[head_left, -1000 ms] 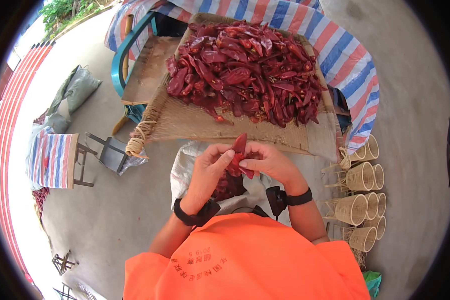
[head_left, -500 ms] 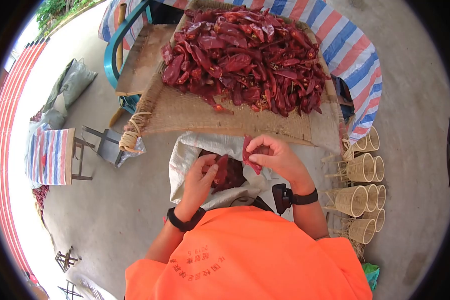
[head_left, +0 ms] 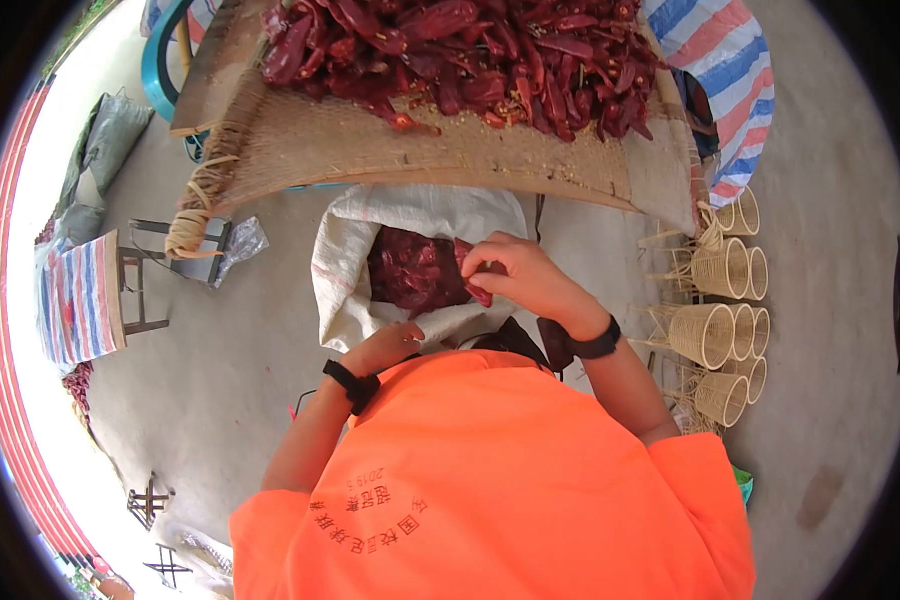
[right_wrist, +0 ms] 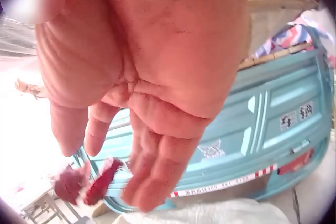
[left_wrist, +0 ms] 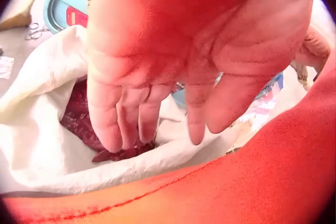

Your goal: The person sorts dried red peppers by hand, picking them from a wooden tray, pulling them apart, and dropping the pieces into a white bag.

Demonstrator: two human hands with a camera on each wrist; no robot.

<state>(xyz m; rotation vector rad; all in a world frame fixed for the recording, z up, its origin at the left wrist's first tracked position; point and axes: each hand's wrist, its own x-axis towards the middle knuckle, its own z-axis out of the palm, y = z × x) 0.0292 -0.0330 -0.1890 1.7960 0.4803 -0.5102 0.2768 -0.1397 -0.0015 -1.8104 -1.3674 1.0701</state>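
Note:
My left hand [head_left: 385, 347] is at the near edge of a white woven sack [head_left: 345, 235], its fingers loosely extended and holding nothing. In the left wrist view those fingers hang down over the sack mouth, above dark red dried chili peppers [left_wrist: 81, 121] inside. Over the sack's right side is my right hand [head_left: 530, 275], its fingers relaxed and apart. Just below its fingertips in the right wrist view are two blurred pieces of dried chili [right_wrist: 102, 182], clear of the fingers. In the head view, chili shows right beside the thumb and fingers.
A woven mat rack [head_left: 370, 150] heaped with dried chilies [head_left: 470, 50] stands beyond the sack. Several wicker baskets [head_left: 700, 335] are lined up on the right. A small stool [head_left: 185, 245] is at the left. A turquoise vehicle panel [right_wrist: 252, 113] shows in the right wrist view.
Both hands held one chili together, then parted with a piece each. The left has let go and drawn back to the near rim; the right has opened over the sack. The head view has shifted.

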